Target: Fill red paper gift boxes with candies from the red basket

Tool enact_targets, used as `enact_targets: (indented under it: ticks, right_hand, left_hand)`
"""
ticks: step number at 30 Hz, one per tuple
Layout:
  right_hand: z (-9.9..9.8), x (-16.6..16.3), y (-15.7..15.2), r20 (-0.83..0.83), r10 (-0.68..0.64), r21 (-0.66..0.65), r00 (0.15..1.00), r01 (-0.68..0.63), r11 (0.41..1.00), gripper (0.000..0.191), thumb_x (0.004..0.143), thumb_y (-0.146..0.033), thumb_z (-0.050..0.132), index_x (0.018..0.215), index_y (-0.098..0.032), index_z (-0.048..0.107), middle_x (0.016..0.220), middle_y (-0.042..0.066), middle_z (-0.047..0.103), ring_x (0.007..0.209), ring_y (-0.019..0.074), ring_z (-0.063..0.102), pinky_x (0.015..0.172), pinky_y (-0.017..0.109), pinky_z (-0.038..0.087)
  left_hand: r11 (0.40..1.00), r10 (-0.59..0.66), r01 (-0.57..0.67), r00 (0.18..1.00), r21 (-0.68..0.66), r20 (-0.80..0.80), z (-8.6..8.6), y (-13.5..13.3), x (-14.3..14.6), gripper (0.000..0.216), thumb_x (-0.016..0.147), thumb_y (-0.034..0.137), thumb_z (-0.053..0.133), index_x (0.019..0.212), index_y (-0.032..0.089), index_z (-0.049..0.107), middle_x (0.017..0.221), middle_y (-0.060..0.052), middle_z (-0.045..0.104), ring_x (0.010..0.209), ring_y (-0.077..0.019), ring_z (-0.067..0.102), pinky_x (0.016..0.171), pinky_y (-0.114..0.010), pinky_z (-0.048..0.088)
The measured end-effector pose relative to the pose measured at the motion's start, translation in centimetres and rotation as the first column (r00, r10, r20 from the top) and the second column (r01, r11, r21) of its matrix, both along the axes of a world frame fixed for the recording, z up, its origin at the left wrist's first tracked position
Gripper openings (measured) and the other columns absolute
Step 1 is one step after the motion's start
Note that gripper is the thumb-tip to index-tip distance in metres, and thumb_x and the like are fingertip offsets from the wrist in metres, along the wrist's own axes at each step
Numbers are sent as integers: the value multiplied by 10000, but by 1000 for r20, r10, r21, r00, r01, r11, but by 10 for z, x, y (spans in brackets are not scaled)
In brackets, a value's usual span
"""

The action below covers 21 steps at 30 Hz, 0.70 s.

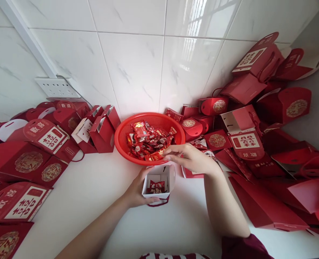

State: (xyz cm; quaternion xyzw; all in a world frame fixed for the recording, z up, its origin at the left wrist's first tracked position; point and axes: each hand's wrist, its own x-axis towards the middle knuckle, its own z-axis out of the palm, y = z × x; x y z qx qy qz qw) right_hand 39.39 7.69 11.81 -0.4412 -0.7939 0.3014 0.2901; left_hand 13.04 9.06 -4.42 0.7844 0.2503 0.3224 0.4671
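An open gift box (159, 184), white inside and red outside, stands on the white table in front of me with a few red-wrapped candies in it. My left hand (136, 190) grips its left side. Behind the box sits a round red basket (121, 136) holding several red-wrapped candies (148, 141). My right hand (189, 157) reaches over the basket's near rim, fingers pinched together at the candies; what they hold is too small to make out.
Closed red gift boxes (37, 138) crowd the left side, with several open ones (102, 129) near the basket. A large heap of flat and folded red boxes (252, 136) fills the right. A white tiled wall with a power strip (57, 87) stands behind.
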Motion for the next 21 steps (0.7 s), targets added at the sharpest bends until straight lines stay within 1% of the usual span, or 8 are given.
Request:
enact_targets:
  ticks: [5, 7, 9, 10, 12, 15, 17, 21]
  right_hand:
    - [-23, -24, 22, -47, 105, -93, 993, -109, 990, 248, 996, -259, 466, 909, -171, 681, 880, 26, 729, 819, 160, 665, 761, 247, 478]
    - [-31, -32, 34, -37, 31, -69, 999, -34, 997, 261, 1001, -226, 428, 931, -154, 669, 927, 44, 727, 857, 156, 663, 784, 241, 475]
    - [-36, -40, 46, 86, -32, -36, 996, 35, 999, 297, 1009, -187, 366, 1011, -137, 659, 1029, 71, 718, 933, 154, 655, 823, 237, 465]
    - [-37, -44, 53, 182, -14, -44, 983, 22, 999, 318, 1006, -165, 344, 1040, -132, 659, 1073, 81, 713, 966, 156, 649, 837, 236, 459]
    - [-38, -55, 66, 364, 111, -128, 925, -69, 989, 319, 972, -123, 371, 1042, -133, 681, 1064, 86, 724, 953, 170, 655, 812, 238, 460]
    - [-35, -75, 88, 507, 265, -242, 820, -159, 957, 243, 840, -55, 515, 910, -136, 733, 900, 85, 748, 809, 205, 674, 703, 253, 460]
    - [-32, -90, 104, 576, 303, -273, 759, -171, 947, 262, 784, -10, 534, 904, -125, 736, 878, 101, 747, 769, 217, 675, 660, 258, 453]
    - [-35, -112, 134, 673, 292, -255, 680, -158, 954, 257, 789, -6, 545, 966, -87, 714, 995, 167, 735, 837, 251, 687, 683, 272, 471]
  left_hand:
    - [1000, -14, 14, 1000, -14, 17, 0, -1, 1, 1064, 626, 370, 885, 1499, 279, 283, 1501, -156, 370, 1344, -388, 447, 1067, -536, 439]
    - [1000, -11, 11, 1000, -2, 9, 0, -1, 1, 1063, 628, 370, 884, 1497, 278, 280, 1504, -155, 366, 1355, -387, 433, 1079, -539, 428]
    - [1000, -2, 2, 1000, 4, 1, 1, -1, 1, 1065, 626, 372, 883, 1498, 286, 277, 1500, -149, 374, 1355, -384, 435, 1087, -537, 424]
    - [1000, 1, -1, 1000, 5, -2, 1, -1, 1, 1069, 624, 374, 884, 1498, 291, 275, 1497, -146, 379, 1352, -382, 439, 1085, -533, 427]
    - [1000, 2, -2, 1000, 10, -9, 2, -1, 0, 1073, 618, 376, 886, 1498, 296, 277, 1491, -142, 388, 1350, -381, 443, 1084, -527, 431]
    - [1000, 1, -1, 1000, 12, -29, 3, -1, -1, 1068, 619, 387, 885, 1497, 294, 284, 1485, -144, 389, 1347, -379, 445, 1083, -525, 429]
    - [1000, -6, 6, 999, 11, -39, 5, 0, -1, 1055, 635, 393, 875, 1499, 300, 276, 1480, -140, 392, 1335, -369, 459, 1083, -522, 429]
    - [999, -4, 6, 998, 36, -65, 8, 0, -3, 1054, 642, 395, 871, 1499, 318, 262, 1480, -123, 388, 1334, -351, 459, 1099, -510, 416]
